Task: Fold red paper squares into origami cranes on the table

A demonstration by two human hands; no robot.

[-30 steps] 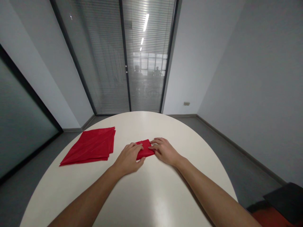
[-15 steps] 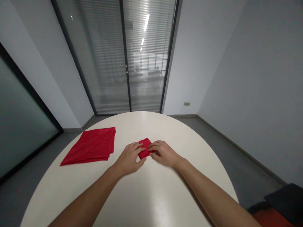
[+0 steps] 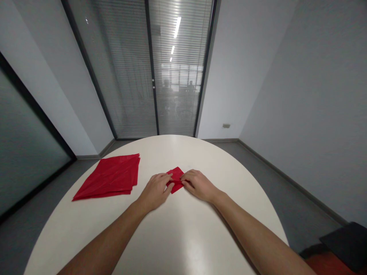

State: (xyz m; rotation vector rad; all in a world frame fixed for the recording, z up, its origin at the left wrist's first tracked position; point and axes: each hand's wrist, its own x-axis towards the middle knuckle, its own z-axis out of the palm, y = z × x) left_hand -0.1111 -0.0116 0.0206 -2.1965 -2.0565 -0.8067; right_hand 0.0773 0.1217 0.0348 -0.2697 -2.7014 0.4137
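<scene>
Between the fingertips of the left hand and the right hand, head view: small red piece, folded flat, thin like paper or cloth, can't tell which. Roughly diamond-shaped where it shows, one corner pointing away from the fingers, another toward the person. Crease or folded edge runs across its middle, about from one set of fingertips to the other. Left and right ends are partly hidden under the fingers.

Left fingers: lightly bent, tips on the piece's left end, thumb just below them at the near-left edge, small gap between. Right fingers: curled together, tips on the right end, thumb tucked in close. Both sets are touching the piece; can't tell whether either is truly pinching it or only pressing it down.

White round table is under both hands and the piece. Left of the left fingers, well apart from them: bigger red stack, layers lying flat, edges offset on the side facing the fingers, light creases on top. Same red as the piece.
</scene>
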